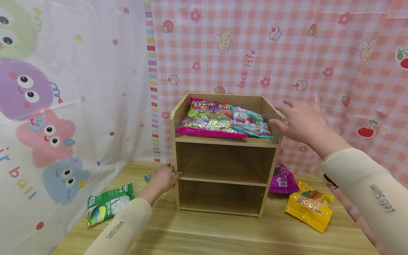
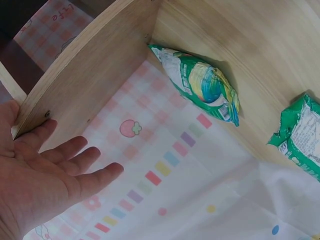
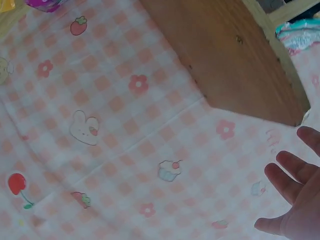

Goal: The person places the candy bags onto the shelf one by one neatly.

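A small three-tier wooden shelf (image 1: pixel 224 142) stands upright on the table. On its top tier lie a pink-edged bag of fruit candy (image 1: pixel 210 118) and a smaller teal candy bag (image 1: pixel 250 121); the two lower tiers hold nothing. My left hand (image 1: pixel 163 179) is at the shelf's left side, thumb at the front edge, and its fingers (image 2: pixel 82 162) extend loosely along the outside of the panel. Beside the top right corner is my right hand (image 1: pixel 301 118), fingers spread and holding nothing, with the thumb close to the panel's edge.
Left of the shelf lies a green candy bag (image 1: pixel 109 204), with another green bag (image 2: pixel 202 82) by the shelf's left side. A purple bag (image 1: pixel 283 180) and a yellow bag (image 1: pixel 310 207) lie at the right. Patterned cloth (image 1: pixel 207 46) hangs behind the wooden table (image 1: pixel 204 235).
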The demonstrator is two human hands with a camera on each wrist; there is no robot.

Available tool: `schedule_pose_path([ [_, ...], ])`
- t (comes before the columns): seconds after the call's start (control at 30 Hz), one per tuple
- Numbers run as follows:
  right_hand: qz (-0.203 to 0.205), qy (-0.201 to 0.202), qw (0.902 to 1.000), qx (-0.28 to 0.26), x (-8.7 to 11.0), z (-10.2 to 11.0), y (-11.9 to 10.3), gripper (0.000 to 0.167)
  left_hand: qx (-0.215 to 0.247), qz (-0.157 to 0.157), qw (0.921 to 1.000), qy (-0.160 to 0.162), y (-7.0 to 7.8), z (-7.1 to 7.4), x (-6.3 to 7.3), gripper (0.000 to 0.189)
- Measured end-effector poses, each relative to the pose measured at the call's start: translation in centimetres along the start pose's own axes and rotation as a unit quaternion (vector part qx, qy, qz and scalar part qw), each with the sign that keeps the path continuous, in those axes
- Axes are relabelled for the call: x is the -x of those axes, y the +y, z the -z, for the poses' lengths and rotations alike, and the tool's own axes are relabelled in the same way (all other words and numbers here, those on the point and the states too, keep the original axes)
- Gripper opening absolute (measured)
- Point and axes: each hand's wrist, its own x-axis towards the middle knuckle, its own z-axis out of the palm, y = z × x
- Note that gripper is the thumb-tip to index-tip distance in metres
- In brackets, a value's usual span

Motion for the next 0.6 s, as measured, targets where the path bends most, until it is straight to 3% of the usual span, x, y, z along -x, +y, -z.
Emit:
schedule_pose_path([
  [0.27,-0.053,0.005,0.9974,-0.049,1.2,-0.8,3.3,0.069,-0.001,0.0,1.0,-0.002,0.0,0.0,0.0,0.057],
  [0.6,-0.116,-0.023,0.991,-0.064,3.6,-4.1,8.2,0.084,-0.003,-0.002,1.0,0.001,0.1,0.1,0.1,0.055],
])
